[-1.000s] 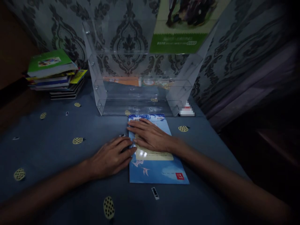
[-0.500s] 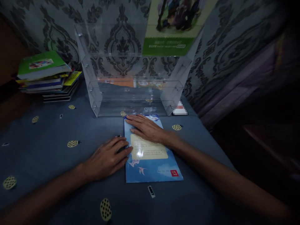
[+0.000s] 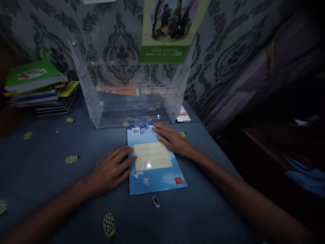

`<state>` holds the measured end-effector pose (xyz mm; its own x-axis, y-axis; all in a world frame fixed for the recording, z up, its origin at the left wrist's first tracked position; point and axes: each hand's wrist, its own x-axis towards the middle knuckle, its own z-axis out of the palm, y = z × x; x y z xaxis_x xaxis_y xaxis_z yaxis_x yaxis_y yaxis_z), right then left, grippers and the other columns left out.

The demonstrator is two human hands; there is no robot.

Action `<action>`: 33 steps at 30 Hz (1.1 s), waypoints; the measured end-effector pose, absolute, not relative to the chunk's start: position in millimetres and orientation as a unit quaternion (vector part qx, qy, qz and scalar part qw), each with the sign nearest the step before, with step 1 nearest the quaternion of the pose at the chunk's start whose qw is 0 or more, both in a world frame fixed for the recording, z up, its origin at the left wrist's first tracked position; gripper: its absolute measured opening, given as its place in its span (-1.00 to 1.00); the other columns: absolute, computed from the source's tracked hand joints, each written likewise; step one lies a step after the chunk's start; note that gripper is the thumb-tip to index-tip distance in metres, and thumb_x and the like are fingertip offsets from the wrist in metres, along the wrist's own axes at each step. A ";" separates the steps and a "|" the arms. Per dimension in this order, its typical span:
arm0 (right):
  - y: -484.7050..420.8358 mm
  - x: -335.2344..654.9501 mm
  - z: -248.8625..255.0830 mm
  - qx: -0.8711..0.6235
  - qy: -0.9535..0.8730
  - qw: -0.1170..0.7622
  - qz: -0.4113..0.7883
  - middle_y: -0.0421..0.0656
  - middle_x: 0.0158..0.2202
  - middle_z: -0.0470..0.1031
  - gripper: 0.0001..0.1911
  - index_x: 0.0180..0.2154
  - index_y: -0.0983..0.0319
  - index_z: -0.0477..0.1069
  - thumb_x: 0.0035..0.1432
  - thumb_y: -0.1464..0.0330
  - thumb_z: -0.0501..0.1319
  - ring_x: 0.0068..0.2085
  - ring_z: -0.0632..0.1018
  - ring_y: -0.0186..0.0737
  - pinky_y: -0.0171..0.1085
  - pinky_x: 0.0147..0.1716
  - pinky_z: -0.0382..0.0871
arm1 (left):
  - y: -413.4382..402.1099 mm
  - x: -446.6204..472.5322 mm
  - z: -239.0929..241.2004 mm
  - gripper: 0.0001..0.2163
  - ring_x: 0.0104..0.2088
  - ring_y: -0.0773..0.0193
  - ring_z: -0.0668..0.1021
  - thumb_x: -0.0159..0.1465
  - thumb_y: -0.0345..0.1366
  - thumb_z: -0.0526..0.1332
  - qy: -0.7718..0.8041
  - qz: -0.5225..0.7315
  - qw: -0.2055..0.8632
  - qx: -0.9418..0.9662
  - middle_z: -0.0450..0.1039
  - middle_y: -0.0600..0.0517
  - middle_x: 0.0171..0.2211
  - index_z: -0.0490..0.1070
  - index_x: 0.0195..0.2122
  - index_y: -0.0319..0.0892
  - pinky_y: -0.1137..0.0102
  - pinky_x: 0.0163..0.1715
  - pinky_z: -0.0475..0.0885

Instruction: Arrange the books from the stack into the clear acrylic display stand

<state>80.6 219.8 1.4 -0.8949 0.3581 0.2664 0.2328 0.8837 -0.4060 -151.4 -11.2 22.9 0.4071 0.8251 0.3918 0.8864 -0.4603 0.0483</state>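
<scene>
A thin blue booklet (image 3: 154, 176) with a cream panel lies flat on the blue patterned tablecloth (image 3: 45, 169), just in front of a clear acrylic shelf rack (image 3: 88, 91). My left hand (image 3: 111, 169) rests flat and open on the cloth, its fingertips touching the booklet's left edge. My right hand (image 3: 172, 139) lies flat and open on the booklet's upper right corner, fingers stretched toward the rack.
A stack of books (image 3: 35, 86) with a green one on top sits at the back left. A green-edged picture book (image 3: 167, 30) stands on the rack's upper shelf; an orange one (image 3: 119, 90) lies low inside. Dark furniture stands to the right.
My right hand has slid from the booklet's middle to its upper right corner, baring the cream panel. My left hand stays at the left edge. The view has shifted to the right.
</scene>
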 end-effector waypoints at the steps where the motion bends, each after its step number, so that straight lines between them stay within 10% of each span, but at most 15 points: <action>1: 219.0 80.7 -0.2 -0.158 -0.955 0.172 0.182 -0.01 0.38 0.24 -0.48 0.32 0.19 0.25 0.46 0.18 -0.06 0.41 0.20 -0.05 0.11 0.36 0.16 | -11.3 -152.1 21.2 -0.68 0.22 -0.01 0.44 0.48 -0.28 0.03 -0.515 -0.184 0.079 -0.833 0.40 -0.23 0.19 0.35 0.20 -0.20 0.07 0.09 0.53; 17: 150.4 109.9 -1.7 -0.168 -0.958 0.163 0.165 0.00 0.41 0.17 -0.47 0.35 0.22 0.21 0.46 0.20 -0.07 0.44 0.14 -0.01 0.12 0.38 0.13 | -74.4 -128.5 20.5 -0.52 0.37 0.03 0.28 0.48 -0.19 0.07 -0.516 -0.168 0.036 -0.839 0.22 -0.16 0.36 0.09 0.40 -0.05 0.02 0.27 0.35; 26: 90.6 141.4 1.2 -0.173 -0.958 0.160 0.161 0.02 0.41 0.18 -0.46 0.35 0.22 0.21 0.47 0.20 -0.08 0.43 0.16 -0.02 0.11 0.37 0.15 | -136.5 -99.1 22.3 0.24 0.38 -0.29 0.18 -0.06 0.38 0.33 -0.501 -0.063 0.037 -0.862 0.07 -0.41 0.39 -0.16 0.47 -0.25 -0.13 0.28 0.21; 33: 68.4 158.4 4.2 -0.173 -0.955 0.151 0.189 0.01 0.41 0.16 -0.47 0.34 0.23 0.24 0.46 0.19 -0.03 0.44 0.14 0.00 0.11 0.38 0.11 | -155.6 -79.7 10.6 -0.26 0.33 -0.14 0.29 0.29 0.01 0.31 -0.489 -0.079 0.151 -0.855 0.30 -0.34 0.29 0.14 0.36 -0.30 0.03 0.26 0.27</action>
